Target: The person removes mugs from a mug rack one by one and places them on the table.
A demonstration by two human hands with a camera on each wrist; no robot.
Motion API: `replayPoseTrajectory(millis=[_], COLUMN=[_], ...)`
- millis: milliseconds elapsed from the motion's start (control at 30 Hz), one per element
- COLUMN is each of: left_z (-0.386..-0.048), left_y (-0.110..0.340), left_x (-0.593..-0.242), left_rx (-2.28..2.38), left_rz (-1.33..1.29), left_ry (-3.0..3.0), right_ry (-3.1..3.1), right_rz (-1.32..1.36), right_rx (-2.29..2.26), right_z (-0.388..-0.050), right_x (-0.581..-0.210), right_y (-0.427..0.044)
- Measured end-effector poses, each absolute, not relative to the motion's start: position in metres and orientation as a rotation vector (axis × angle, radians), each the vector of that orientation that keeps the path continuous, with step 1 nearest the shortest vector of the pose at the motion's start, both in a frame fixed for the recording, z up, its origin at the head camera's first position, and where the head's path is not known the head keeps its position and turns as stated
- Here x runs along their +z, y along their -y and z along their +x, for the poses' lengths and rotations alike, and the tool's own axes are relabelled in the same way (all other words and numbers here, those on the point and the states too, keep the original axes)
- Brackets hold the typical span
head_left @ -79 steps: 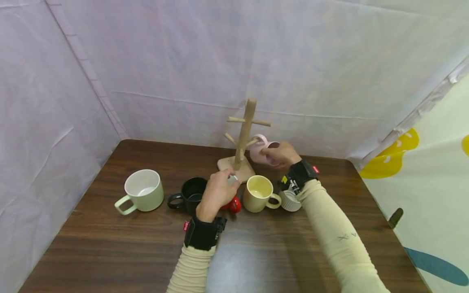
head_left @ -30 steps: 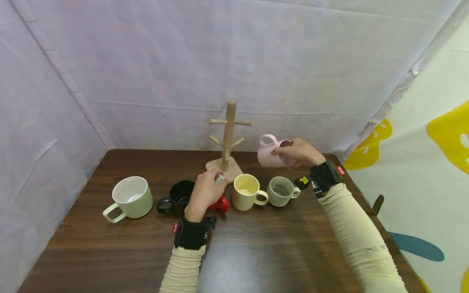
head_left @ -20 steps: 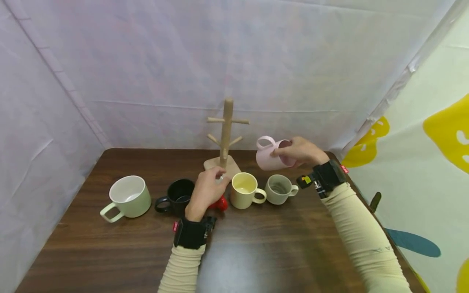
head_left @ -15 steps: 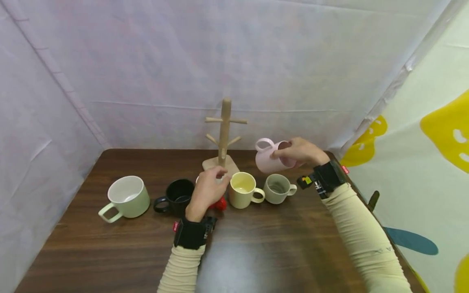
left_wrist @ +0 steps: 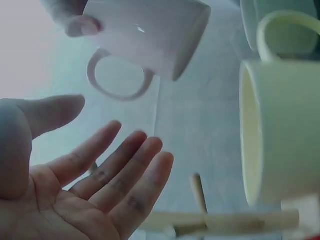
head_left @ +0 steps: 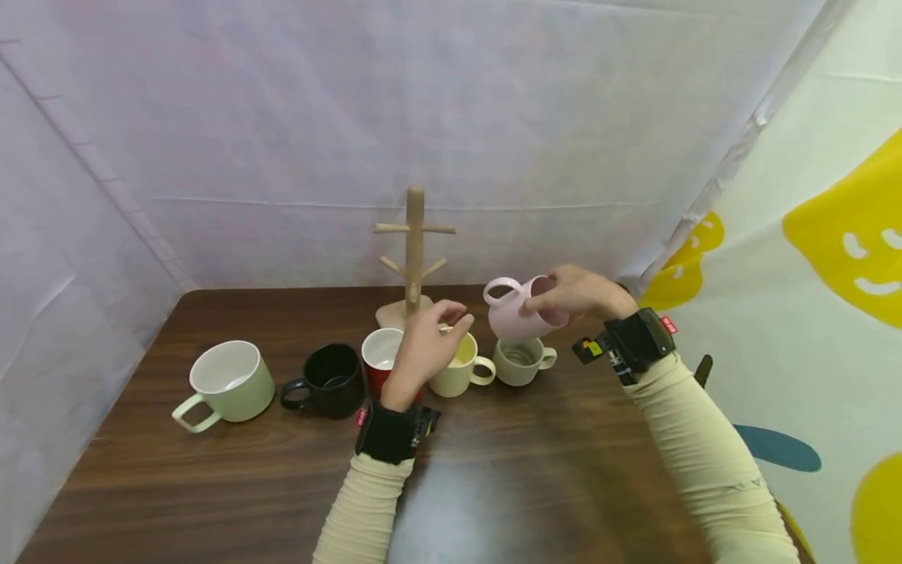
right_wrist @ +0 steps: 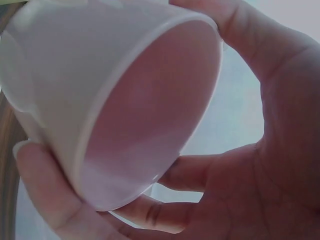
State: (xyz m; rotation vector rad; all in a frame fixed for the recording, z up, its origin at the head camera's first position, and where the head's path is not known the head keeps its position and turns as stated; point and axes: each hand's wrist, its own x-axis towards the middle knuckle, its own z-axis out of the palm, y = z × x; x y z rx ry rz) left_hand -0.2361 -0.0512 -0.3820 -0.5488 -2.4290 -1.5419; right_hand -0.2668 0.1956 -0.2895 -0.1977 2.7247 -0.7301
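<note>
My right hand [head_left: 581, 291] grips a pink mug [head_left: 509, 315] near its rim, fingers and thumb around it. The mug is tilted, its handle up and to the left, above the grey-green mug [head_left: 517, 364]. In the right wrist view, the pink mug's [right_wrist: 150, 105] mouth faces the palm. My left hand [head_left: 428, 348] hovers in front of the yellow mug [head_left: 454, 376], partly hiding it and the red mug [head_left: 376, 374]. Its fingers [left_wrist: 120, 185] are loosely bent with nothing between them, below the pink mug's handle in the left wrist view.
A wooden mug tree [head_left: 414, 251] with bare pegs stands at the back of the brown table [head_left: 282, 486]. A black mug [head_left: 331, 384] and a large pale green mug [head_left: 231, 384] stand to the left. White cloth [head_left: 296, 141] hangs close behind the table.
The pink mug has come away from the mug tree's lower right peg, moving right and slightly down. My left hand has lifted off the red mug and shifted right. The head view has turned.
</note>
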Motion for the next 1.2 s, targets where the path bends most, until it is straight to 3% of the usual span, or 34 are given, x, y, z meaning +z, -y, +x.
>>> replayPoseTrajectory(millis=[1200], left_z=[-0.22], left_y=[0.019], left_x=[-0.376], left_rx=[-1.562], left_rz=[-0.717], left_ry=[2.516], right_ry=[-2.606], right_rz=[-0.316], right_rx=[-0.393], right_z=[-0.237], right_x=[-0.287], right_y=[-0.177])
